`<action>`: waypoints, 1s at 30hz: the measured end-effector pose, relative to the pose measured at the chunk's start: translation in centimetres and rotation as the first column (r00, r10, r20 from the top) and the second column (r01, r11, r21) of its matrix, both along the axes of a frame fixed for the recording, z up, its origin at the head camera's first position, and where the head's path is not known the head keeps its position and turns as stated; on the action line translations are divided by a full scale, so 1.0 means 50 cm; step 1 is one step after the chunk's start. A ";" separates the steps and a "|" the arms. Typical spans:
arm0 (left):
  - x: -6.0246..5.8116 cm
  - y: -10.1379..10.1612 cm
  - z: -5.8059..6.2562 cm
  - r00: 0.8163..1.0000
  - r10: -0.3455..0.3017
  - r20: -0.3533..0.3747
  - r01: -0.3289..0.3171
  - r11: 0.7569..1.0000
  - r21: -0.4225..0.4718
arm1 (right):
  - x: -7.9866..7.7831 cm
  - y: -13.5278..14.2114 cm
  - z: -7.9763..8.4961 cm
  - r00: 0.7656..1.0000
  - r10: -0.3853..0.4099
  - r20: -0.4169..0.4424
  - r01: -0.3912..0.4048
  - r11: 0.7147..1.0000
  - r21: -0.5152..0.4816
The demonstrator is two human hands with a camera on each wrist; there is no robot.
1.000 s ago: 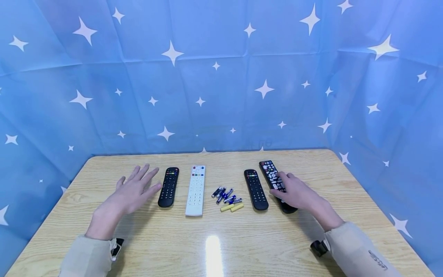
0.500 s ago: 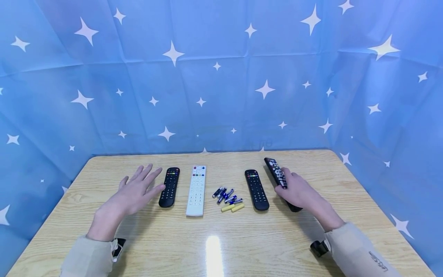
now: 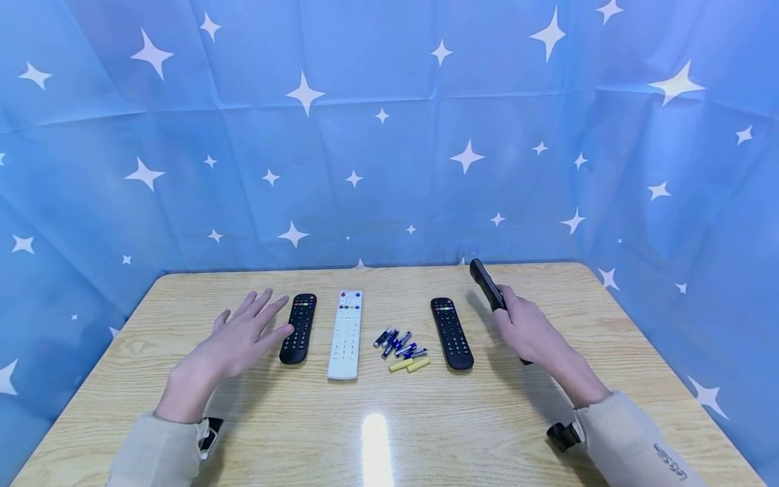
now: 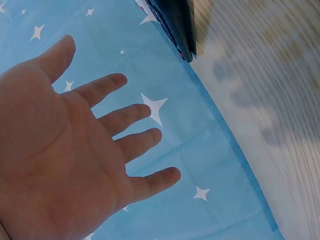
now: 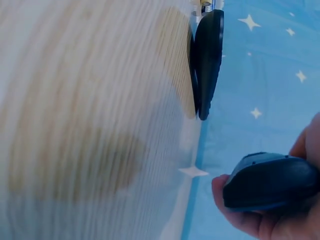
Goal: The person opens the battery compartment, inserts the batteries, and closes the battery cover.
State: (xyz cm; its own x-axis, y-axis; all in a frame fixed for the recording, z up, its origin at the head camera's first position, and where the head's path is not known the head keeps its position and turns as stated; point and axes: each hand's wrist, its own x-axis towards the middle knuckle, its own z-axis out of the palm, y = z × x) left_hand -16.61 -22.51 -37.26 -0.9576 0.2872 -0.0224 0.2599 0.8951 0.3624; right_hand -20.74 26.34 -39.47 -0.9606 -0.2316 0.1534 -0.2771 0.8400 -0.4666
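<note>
The right hand (image 3: 528,325) gripped a long black remote (image 3: 488,284), a smooth, dark shell with rounded ends, its far end raised above the bench (image 3: 292,433) and its narrow edge turned toward the head camera. The grip hid much of the near end, so contact with the wood there could not be judged. The left hand (image 3: 234,345), its fingers straight and spread wide, held nothing and hovered just beside a slim black remote (image 3: 298,329) with small raised keys.

The bench had a pale, streaky wood grain and a glossy patch of reflected light. Near its middle lay a flat white remote (image 3: 345,338), then a loose heap of shiny blue-and-silver batteries (image 3: 402,345), with two plain yellow cylinders (image 3: 409,365) just in front. A second black remote (image 3: 452,335), tapered and rounded, lay between that heap and the right hand. Behind hung creased blue cloth (image 3: 389,169) printed with white four-pointed stars.
</note>
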 end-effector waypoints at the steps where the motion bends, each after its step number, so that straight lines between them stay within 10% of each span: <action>1: 0.000 0.000 0.000 1.000 0.001 0.001 -0.001 1.000 -0.001 | 0.001 -0.001 0.000 1.000 -0.001 0.002 0.001 1.000 -0.012; 30: 0.007 0.014 0.002 1.000 -0.028 0.005 0.028 1.000 0.005 | 0.031 -0.023 0.036 0.997 -0.081 -0.015 0.069 0.923 -0.378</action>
